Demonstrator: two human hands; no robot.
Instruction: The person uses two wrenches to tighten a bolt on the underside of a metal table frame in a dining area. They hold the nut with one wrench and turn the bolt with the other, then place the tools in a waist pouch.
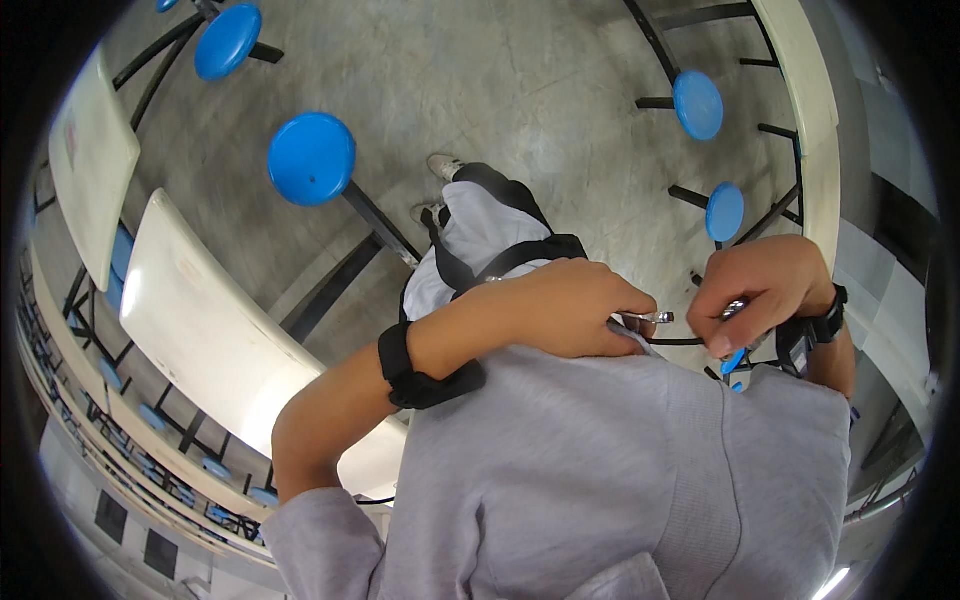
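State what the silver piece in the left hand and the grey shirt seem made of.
Silver piece: probably polished metal, given its bright glints, though plated plastic is possible. Grey shirt: soft matte fabric, likely knit, shown by its folds and ribbed-looking band.

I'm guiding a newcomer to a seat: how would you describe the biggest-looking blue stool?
Start at the glossy white tabletop on the person's left. Off its upper right edge, a round blue seat sits on a dark metal arm above grey floor. It looks larger than every other blue seat in view and shows a small dark spot near its lower rim.
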